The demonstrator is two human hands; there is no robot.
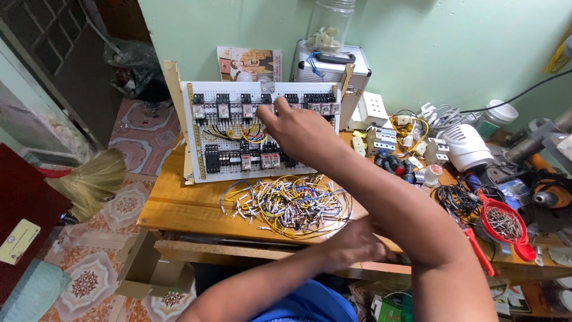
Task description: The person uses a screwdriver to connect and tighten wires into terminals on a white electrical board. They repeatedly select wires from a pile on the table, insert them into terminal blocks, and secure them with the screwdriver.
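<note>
Wires, yellow and white with metal tips, lie in a loose heap of short cut leads on the wooden table just before you; your right hand reaches over them to the upright white perforated board of black relays, fingers curled against its upper row, whether pinching anything I cannot tell; your left hand rests at the table's near edge beside the heap, its grip hidden under your right forearm.
</note>
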